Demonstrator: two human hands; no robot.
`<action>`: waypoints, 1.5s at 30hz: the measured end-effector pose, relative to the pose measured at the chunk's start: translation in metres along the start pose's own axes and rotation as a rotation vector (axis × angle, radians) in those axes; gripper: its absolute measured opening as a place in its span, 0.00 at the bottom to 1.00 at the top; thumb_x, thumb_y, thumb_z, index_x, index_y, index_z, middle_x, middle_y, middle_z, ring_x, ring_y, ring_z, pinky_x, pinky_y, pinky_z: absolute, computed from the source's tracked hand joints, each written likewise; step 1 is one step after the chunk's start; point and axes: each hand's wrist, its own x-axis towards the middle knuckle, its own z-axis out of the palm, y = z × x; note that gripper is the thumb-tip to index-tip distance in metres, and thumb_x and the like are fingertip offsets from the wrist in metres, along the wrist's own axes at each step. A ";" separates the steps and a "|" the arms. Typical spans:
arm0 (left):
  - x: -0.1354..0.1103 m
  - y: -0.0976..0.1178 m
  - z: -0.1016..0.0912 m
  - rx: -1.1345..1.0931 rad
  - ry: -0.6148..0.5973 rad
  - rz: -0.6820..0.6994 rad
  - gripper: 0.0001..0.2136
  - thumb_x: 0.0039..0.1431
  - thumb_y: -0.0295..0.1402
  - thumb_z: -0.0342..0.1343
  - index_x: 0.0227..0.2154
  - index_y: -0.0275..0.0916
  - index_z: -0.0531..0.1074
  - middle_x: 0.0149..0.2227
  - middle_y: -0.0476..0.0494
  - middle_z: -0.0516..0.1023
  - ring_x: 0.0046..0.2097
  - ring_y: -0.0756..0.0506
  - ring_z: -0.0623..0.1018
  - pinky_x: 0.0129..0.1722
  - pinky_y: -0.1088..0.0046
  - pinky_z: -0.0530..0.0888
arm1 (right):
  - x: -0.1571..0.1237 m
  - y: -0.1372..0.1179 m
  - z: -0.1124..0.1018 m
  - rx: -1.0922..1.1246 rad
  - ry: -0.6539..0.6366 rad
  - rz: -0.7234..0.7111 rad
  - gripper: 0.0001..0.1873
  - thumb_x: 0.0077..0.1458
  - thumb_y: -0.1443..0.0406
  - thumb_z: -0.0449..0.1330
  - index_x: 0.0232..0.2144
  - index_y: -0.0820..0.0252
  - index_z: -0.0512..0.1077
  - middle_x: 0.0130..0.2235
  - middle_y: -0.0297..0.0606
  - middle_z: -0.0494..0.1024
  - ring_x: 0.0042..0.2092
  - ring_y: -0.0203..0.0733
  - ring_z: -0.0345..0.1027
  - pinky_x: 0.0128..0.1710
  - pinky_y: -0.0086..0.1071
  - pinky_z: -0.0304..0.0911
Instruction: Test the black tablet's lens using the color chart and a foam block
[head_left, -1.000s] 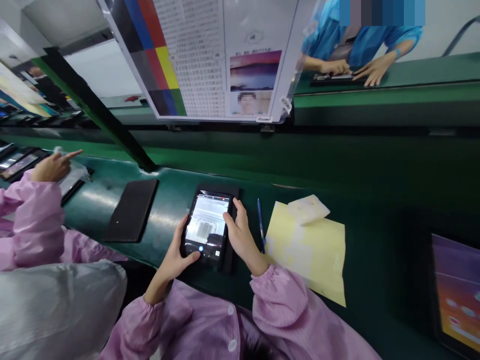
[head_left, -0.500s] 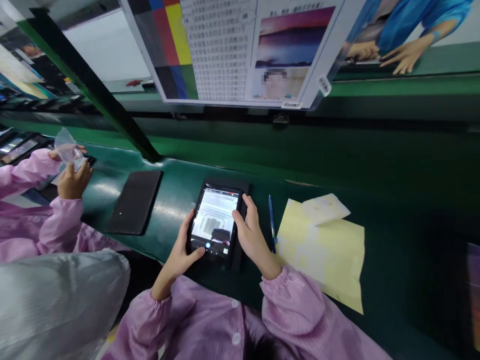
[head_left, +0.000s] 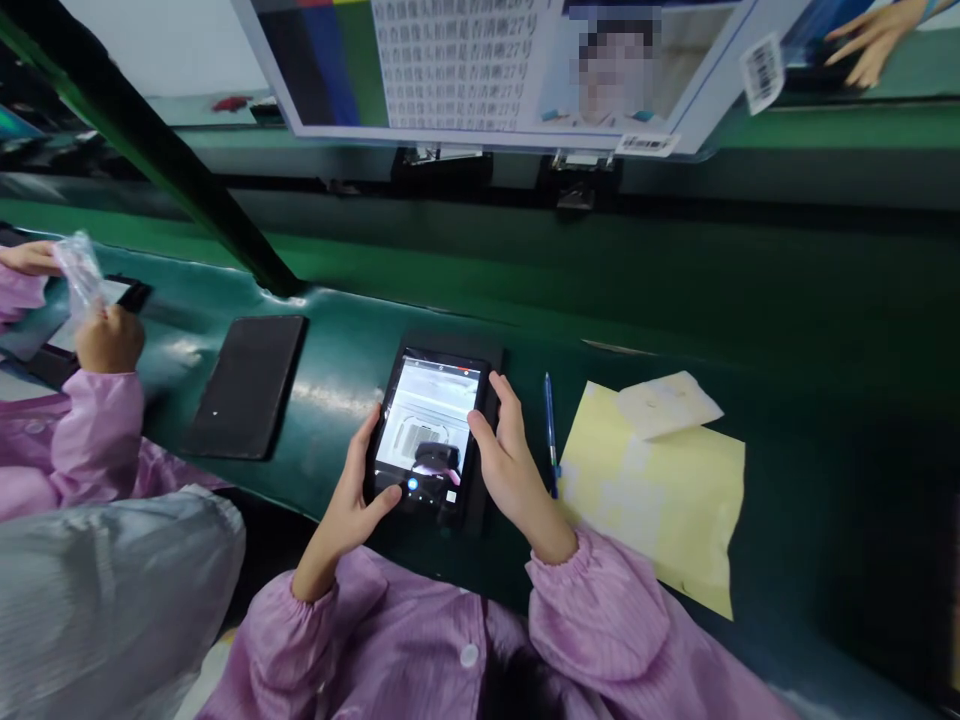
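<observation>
A small black tablet with a lit screen lies on a dark pad on the green belt, in front of me. My left hand grips its left edge, with the thumb on the lower part of the screen near a blue dot. My right hand holds the right edge, fingers curled round it and the thumb at the screen's side. Both arms wear pink sleeves.
A dark tablet lies screen-off to the left. A blue pen and a yellow sheet with a white cloth lie to the right. A test chart hangs above. A co-worker's hand at left holds a clear bag.
The view has tilted downward and drawn closer; the chart has slid toward the top. Both my hands keep their hold on the tablet. The co-worker at left has lifted a clear bag.
</observation>
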 end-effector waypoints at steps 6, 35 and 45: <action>0.001 -0.001 0.002 0.066 0.008 0.003 0.43 0.63 0.43 0.65 0.74 0.55 0.47 0.75 0.42 0.51 0.75 0.32 0.53 0.74 0.45 0.53 | 0.000 0.004 0.004 -0.035 0.024 -0.025 0.37 0.70 0.46 0.51 0.73 0.51 0.48 0.76 0.39 0.42 0.76 0.46 0.32 0.76 0.52 0.34; 0.000 -0.004 -0.005 0.037 -0.016 0.059 0.41 0.65 0.45 0.63 0.74 0.53 0.48 0.76 0.42 0.49 0.76 0.34 0.51 0.75 0.48 0.52 | -0.009 -0.007 0.000 -0.185 0.095 -0.224 0.29 0.72 0.54 0.51 0.71 0.49 0.53 0.75 0.37 0.44 0.76 0.50 0.36 0.75 0.52 0.41; 0.001 -0.004 -0.006 -0.097 -0.032 0.077 0.34 0.71 0.48 0.51 0.75 0.47 0.48 0.77 0.43 0.48 0.77 0.36 0.48 0.76 0.53 0.47 | -0.060 0.030 -0.007 -0.640 -0.307 -0.701 0.24 0.66 0.53 0.62 0.63 0.33 0.71 0.68 0.22 0.65 0.69 0.57 0.58 0.76 0.54 0.36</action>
